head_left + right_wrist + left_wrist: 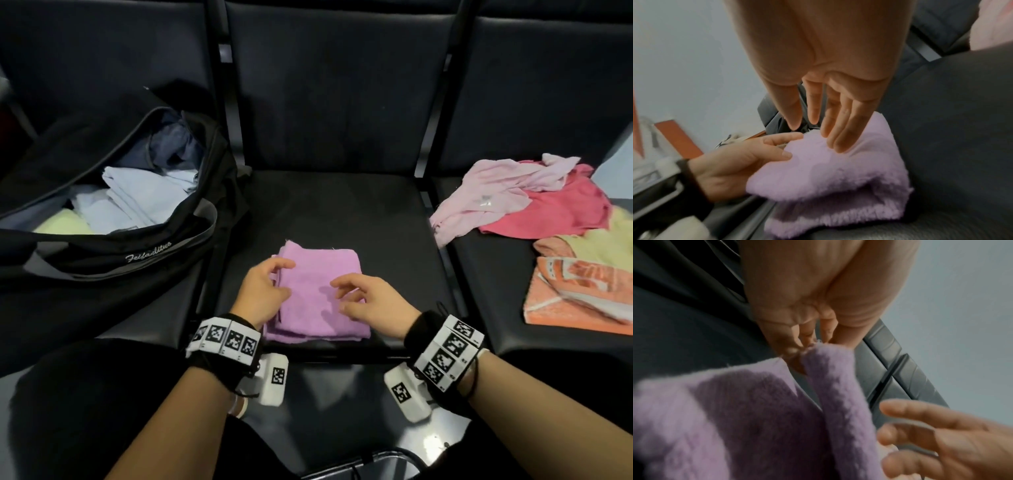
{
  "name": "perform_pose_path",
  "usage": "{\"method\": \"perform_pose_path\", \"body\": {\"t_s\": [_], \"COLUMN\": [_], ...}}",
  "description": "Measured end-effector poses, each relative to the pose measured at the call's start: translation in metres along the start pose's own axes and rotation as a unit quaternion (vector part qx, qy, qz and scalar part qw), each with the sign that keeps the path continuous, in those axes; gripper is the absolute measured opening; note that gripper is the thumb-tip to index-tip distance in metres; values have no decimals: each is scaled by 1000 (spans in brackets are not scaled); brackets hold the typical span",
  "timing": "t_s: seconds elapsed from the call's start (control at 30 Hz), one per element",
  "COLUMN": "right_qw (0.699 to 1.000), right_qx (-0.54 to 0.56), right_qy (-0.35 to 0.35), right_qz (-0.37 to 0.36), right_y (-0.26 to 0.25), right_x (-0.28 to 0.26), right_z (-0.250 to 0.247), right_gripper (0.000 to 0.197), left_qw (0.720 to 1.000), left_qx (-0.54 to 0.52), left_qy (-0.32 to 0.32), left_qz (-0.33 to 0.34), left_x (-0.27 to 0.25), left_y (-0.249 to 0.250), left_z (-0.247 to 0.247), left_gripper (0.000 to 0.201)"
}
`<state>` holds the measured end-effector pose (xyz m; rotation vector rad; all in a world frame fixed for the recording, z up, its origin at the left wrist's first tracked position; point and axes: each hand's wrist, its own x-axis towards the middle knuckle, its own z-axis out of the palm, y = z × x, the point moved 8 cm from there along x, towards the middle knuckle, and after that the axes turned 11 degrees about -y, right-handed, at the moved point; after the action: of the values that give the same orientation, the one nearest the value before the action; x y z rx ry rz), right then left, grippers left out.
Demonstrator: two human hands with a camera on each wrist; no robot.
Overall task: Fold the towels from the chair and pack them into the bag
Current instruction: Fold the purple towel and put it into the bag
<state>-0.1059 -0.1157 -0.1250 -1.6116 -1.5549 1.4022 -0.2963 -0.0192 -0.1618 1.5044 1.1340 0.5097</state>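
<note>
A purple towel (318,294) lies folded into a small square on the middle chair seat (376,222). My left hand (279,279) is at its left edge, thumb on top and fingers curled round the fold. The left wrist view shows those fingertips (807,344) pinching a raised layer of the purple towel (746,410). My right hand (346,294) hovers over the towel's right half, its fingers (838,129) straight and spread, just touching the purple towel (838,178). The black bag (147,255) stands unzipped on the left seat, with light blue towels (137,198) and a yellow one (65,222) inside.
On the right seat lies a loose heap: a pale pink towel (507,192), a deep pink one (561,212), a yellow one (603,246) and an orange patterned one (582,298). Chair backs and metal frame posts (226,102) rise behind the seats.
</note>
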Motion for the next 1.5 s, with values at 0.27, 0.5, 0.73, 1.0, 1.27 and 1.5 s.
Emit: {"method": "perform_pose_path", "body": {"t_s": [0.27, 0.5, 0.73, 1.0, 1.27, 1.5], "right_qw": [937, 853, 900, 974, 928, 983], "right_qx": [-331, -516, -432, -217, -356, -138], "right_qy": [-88, -55, -31, 33, 50, 125], "right_qz": [-67, -59, -52, -63, -93, 3], "right_y": [-1, 14, 14, 6, 15, 38], "right_x": [-1, -2, 11, 0, -5, 3], "right_z": [44, 62, 46, 10, 23, -18], "right_gripper": [36, 51, 41, 44, 33, 21], "left_qw": [988, 948, 865, 849, 893, 930], "left_qx": [143, 314, 478, 526, 448, 366], "left_qy": [19, -43, -136, -51, -48, -41], "left_qz": [-63, 4, -63, -12, 8, 7], "left_x": [-7, -22, -33, -22, -22, -18], "left_y": [-21, 16, 4, 8, 9, 6], "left_z": [-12, 23, 67, 58, 44, 19], "left_gripper": [55, 35, 60, 30, 30, 25]}}
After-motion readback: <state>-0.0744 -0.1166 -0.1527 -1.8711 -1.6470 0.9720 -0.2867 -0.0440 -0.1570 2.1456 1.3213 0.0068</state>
